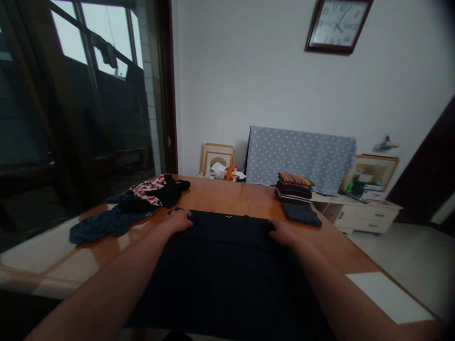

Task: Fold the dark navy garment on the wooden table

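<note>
A dark navy shirt [227,270] lies spread across the wooden table in front of me, its neckline with a small white label at the far end. My left hand [180,221] is closed on the shirt's far left corner. At the far right corner, my right hand [283,232] pinches the cloth, thumb on top. Both arms reach forward over the shirt, whose near part drops into shadow toward my body. Some fingertips are hidden by the hands and fabric.
Crumpled clothes [152,192] and blue denim [106,225] lie left on the wooden table [220,196]. Folded clothes [293,187] are stacked at right behind a folded dark garment [302,214]. A white sheet [389,294] lies near the right edge. A white cabinet [369,216] stands beyond.
</note>
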Demonstrator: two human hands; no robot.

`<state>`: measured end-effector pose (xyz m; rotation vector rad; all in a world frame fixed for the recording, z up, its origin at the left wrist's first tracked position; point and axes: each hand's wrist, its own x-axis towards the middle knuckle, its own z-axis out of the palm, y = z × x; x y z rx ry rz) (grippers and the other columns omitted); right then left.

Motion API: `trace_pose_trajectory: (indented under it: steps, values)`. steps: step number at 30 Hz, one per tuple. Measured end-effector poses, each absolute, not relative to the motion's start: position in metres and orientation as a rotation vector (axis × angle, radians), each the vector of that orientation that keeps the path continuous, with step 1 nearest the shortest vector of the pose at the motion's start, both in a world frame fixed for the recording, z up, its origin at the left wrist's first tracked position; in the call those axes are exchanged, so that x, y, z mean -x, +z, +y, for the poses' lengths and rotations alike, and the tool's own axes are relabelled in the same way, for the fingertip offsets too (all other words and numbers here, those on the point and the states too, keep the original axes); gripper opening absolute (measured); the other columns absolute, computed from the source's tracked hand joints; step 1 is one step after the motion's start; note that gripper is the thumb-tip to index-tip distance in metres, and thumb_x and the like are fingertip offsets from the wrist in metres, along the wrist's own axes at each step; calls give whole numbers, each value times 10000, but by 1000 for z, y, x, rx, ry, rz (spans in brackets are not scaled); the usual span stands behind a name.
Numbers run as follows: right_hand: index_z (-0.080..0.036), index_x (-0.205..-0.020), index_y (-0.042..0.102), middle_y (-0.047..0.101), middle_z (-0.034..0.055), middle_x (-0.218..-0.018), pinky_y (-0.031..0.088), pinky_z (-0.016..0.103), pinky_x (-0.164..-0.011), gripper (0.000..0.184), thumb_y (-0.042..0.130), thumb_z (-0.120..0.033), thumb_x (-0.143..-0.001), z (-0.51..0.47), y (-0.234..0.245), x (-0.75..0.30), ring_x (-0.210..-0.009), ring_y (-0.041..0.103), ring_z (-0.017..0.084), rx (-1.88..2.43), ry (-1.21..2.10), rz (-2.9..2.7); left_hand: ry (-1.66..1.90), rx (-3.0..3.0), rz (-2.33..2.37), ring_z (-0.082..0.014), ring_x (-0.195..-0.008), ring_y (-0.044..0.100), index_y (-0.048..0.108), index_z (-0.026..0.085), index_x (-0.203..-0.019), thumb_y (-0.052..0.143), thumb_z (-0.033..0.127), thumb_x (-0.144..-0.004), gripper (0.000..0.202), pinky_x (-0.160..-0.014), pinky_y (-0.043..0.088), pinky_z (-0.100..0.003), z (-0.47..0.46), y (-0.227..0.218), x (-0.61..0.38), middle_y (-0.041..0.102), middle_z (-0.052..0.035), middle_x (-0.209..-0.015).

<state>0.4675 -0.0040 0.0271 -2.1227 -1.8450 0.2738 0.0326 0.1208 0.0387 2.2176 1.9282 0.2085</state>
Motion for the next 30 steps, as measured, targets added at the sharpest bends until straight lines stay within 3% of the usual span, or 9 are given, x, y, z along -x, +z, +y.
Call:
trace_pose_trajectory:
  steps: [3,7,12,16,18,23,30]
  values:
    - [-242,-1270,636,677,101,-1233,452,359,-959,549,659,-212,-722,-3,35,-462,-1130,623,272,2241,225,-1895,182,-2236,1894,-333,-1172,597,713,323,-1104,677,369,-662,445,-943,463,-415,119,43,-40,692,-61,-1219]
    - [-238,-1304,598,626,122,-1307,419,410,-989,572,657,-254,-735,-1,42,-457,-1199,577,299,2337,160,-1940,148,-2251,1851,-347,-1220,570,687,365,-1195,691,361,-640,555,-982,438,-443,117,49,-45,674,-54,-1271]
    - [-223,-1294,590,592,136,-1340,364,522,-1019,557,615,-252,-739,4,47,-451,-1256,523,337,2421,105,-1993,122,-2242,1831,-327,-1140,620,678,319,-1209,688,346,-618,592,-884,480,-381,116,54,-50,691,-70,-1235]
    - [-222,-1201,636,625,134,-1261,356,542,-996,460,600,-231,-743,6,49,-446,-1222,532,335,2451,102,-2016,75,-2240,1823,-312,-1031,661,719,280,-1083,691,353,-598,491,-804,500,-354,119,56,-53,713,-83,-1146]
    - [-221,-1173,647,628,127,-1243,340,547,-1004,437,595,-220,-740,5,48,-445,-1218,526,332,2435,57,-2045,58,-2256,1811,-326,-1055,651,721,280,-1076,698,354,-585,496,-822,500,-370,121,57,-55,702,-92,-1171]
    - [-199,-1191,641,600,136,-1290,221,578,-1083,437,587,-229,-758,2,40,-444,-1247,499,332,2373,-95,-2142,25,-2285,1790,-391,-1208,574,635,316,-1276,706,348,-581,699,-936,462,-476,124,60,-61,616,-120,-1354]
    - [-192,-1274,570,593,148,-1321,248,530,-1074,514,589,-221,-761,1,37,-445,-1248,507,324,2356,-103,-2150,-65,-2341,1730,-404,-1176,586,699,292,-1151,769,330,-527,629,-952,458,-490,131,66,-68,646,-129,-1293]
